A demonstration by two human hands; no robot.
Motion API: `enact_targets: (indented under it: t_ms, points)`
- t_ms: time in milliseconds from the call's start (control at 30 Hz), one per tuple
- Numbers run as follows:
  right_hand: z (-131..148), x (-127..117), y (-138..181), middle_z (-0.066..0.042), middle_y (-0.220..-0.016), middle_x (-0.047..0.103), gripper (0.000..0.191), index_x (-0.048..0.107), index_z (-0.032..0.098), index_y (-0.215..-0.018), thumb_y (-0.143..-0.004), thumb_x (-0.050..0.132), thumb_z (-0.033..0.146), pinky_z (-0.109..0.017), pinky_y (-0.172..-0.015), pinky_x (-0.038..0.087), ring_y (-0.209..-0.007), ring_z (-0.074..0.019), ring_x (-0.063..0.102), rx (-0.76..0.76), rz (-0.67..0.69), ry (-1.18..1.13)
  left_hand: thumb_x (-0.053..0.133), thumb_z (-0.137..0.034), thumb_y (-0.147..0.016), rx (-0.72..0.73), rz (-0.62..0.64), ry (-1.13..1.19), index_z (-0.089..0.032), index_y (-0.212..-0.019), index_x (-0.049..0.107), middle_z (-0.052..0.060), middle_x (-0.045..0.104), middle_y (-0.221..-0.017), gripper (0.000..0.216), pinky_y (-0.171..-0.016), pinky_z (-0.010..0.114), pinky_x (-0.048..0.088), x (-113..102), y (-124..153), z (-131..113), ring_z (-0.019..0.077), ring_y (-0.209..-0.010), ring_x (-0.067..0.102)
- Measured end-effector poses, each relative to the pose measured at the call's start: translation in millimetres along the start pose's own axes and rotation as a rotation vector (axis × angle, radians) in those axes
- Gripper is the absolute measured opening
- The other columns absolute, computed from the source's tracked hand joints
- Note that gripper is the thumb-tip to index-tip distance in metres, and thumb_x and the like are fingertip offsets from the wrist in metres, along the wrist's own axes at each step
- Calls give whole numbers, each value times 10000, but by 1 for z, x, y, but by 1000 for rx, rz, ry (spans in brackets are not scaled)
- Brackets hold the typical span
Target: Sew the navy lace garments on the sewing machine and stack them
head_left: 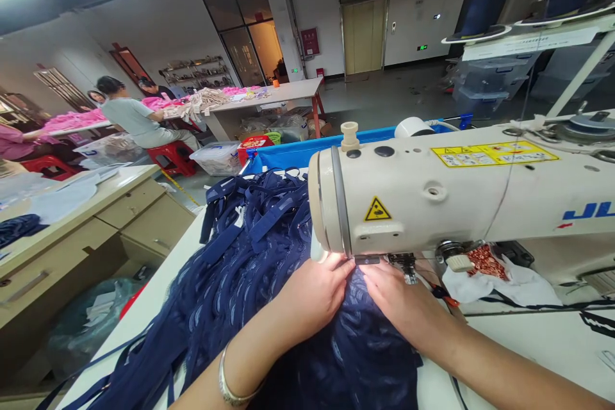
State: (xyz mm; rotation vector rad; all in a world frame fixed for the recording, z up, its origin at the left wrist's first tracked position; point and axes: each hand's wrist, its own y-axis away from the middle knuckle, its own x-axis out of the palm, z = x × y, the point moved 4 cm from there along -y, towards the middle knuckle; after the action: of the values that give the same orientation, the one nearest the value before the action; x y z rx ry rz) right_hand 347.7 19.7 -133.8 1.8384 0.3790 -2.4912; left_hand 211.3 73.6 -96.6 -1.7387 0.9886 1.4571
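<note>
Head view: navy fabric (360, 339) lies under the near side of the machine (384, 198), its far end grasped by the left hand (319, 285) and the right hand (391, 285), brought close together. By the look of it, an edge is being lined up or fed for sewing; the next move seems to call for the cloth to be guided flat and evenly, with both hands held clear of the needle. To the left, a pile (250, 250) of navy pieces is spread over the surface (533, 346), partly covered by the left arm (269, 339). The needle is hidden, so whether stitches are being made cannot be told. The fabric is cut off at the bottom, and the thumbs are hard to make out.
</note>
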Motion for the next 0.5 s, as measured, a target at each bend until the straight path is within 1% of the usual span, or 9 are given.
enact_targets:
  t_ms: [67,133,200,267,300,333,400,433,500]
  points:
    - [1,-1,0,-77,-1126,653,353,608,163,-1147,-888,386,68,-317,-751,568,-935,-221,659,0,85,-14,390,-209,-956,-45,8,-31,-220,-1166,584,75,595,-1131,286,-811,360,504,-1,1,1,224,-952,585]
    - [3,-4,0,-75,-1150,634,307,612,179,-1130,-917,397,127,-322,-798,553,-967,-219,645,-1,91,-110,415,-228,-956,-108,22,-57,-212,-1079,611,73,610,-1067,232,-775,353,499,-2,2,5,228,-919,592]
    - [6,-9,-1,-52,-1105,633,269,625,206,-1097,-936,411,180,-321,-851,520,-976,-198,626,-38,55,-272,484,-250,-933,-163,-6,-68,-190,-1102,584,87,604,-1077,206,-787,354,487,-5,5,9,240,-948,581]
    - [9,-14,-3,-17,-1030,629,260,638,245,-1072,-940,419,199,-297,-849,494,-930,-162,617,-100,84,-440,544,-278,-905,-174,-55,-78,-173,-1156,549,108,588,-1118,272,-832,374,465,-11,9,14,259,-1006,551]
    - [11,-17,-4,-1,-1001,627,261,644,263,-1067,-938,424,205,-281,-839,482,-908,-146,611,-125,115,-516,559,-289,-896,-164,-67,-84,-174,-1147,553,112,585,-1120,277,-846,385,453,-16,10,15,265,-1023,537]
    - [13,-21,-4,8,-990,627,259,650,273,-1062,-934,434,209,-269,-836,471,-902,-136,606,-143,136,-587,565,-289,-892,-145,-56,-91,-182,-1102,578,105,593,-1093,236,-851,392,442,-20,11,16,265,-1021,531]
    - [17,-29,-5,12,-995,637,246,658,264,-1057,-926,454,222,-257,-858,445,-929,-130,593,-166,155,-706,566,-254,-890,-116,11,-119,-196,-952,627,72,620,-962,104,-840,398,427,-30,13,16,249,-954,548]
    - [19,-33,-5,13,-1000,644,236,663,255,-1050,-921,467,227,-254,-870,435,-944,-130,589,-171,159,-755,571,-234,-886,-113,44,-136,-194,-881,634,56,625,-893,75,-833,397,422,-36,15,15,237,-908,560]
    - [25,-38,-3,18,-1037,655,223,662,251,-1062,-904,505,243,-254,-891,421,-979,-135,585,-176,173,-828,579,-198,-879,-121,72,-175,-186,-794,627,36,627,-824,98,-825,392,415,-51,23,11,225,-858,572]
